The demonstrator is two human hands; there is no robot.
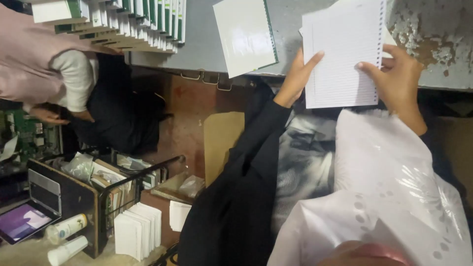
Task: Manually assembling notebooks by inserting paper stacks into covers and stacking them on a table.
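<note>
A stack of white lined sheets [340, 59] with punched holes along one edge stands at the edge of a grey table [290, 29]. My left hand [295, 74], in a black sleeve, presses the stack's left edge with the fingers stretched up along it. My right hand [396, 79] grips the right, punched edge, thumb on the front. White fabric with small holes [389, 167] covers my right arm and lap.
A white notebook with green edging [244, 34] lies on the table left of the sheets. A fanned row of similar notebooks [138, 24] sits at the far left. Another person in a pink top [29, 59] is at left. Below stand a dark rack [79, 197], paper stacks [138, 231] and cups [66, 239].
</note>
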